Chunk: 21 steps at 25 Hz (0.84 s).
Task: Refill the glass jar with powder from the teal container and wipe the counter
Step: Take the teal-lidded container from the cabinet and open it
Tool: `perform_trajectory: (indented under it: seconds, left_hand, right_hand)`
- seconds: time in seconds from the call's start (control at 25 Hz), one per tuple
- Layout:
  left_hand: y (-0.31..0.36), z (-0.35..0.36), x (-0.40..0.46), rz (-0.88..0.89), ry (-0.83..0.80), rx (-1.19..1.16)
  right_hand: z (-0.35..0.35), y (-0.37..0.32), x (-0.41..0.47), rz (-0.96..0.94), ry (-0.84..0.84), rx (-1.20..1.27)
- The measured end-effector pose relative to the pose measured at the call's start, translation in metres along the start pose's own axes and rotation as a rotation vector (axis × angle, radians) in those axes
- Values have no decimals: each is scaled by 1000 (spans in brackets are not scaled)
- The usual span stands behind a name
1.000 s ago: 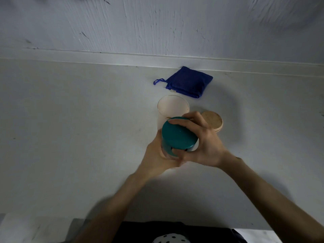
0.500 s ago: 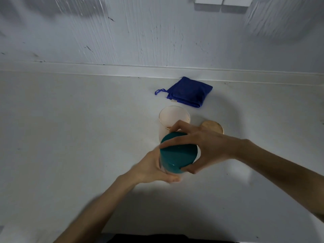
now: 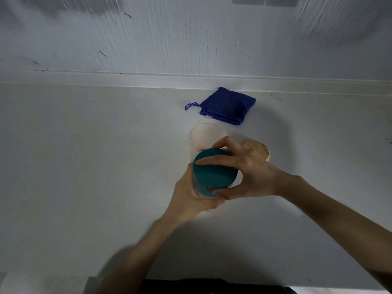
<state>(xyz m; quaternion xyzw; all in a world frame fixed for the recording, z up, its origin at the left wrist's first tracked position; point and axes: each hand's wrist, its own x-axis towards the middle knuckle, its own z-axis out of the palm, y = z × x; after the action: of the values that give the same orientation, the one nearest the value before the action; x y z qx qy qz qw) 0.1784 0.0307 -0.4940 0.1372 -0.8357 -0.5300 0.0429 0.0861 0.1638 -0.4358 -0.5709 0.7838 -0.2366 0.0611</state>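
Teal cylindrical container point(image 3: 214, 177) has turned slightly in your hands, left point(image 3: 191, 198) gripping its base, right point(image 3: 244, 172) clasping its lid, probably unscrewing.

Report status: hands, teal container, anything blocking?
Left hand holds teal container; right hand grips its top. Glass jar open behind, wooden lid beside. Nothing blocking.

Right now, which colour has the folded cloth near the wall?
The folded cloth is dark blue, seen clearly in the head view.
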Motion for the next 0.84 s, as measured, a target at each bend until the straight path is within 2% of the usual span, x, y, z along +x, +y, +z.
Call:
perform_trajectory:
  seconds: [0.08, 0.16, 0.28, 0.36, 0.6, 0.84]
  left_hand:
    - [4, -6, 4, -16, -50, 32]
    - [1, -10, 5, 72, -89, -23]
    - [3, -12, 1, 83, -57, -88]
    - [6, -9, -2, 71, -37, -36]
    - [-4, -21, 4, 86, -194, -133]
    - [-9, -33, 9, 123, -299, -76]
  right_hand:
    - [-2, 4, 3, -27, -24, 7]
    - [0, 6, 4, -25, -23, 10]
    - [6, 3, 3, 12, 36, 35]
    - [10, 1, 1, 8, 80, 48]
    - [20, 0, 3, 3, 149, 202]
    - [19, 3, 8, -40, 136, 254]
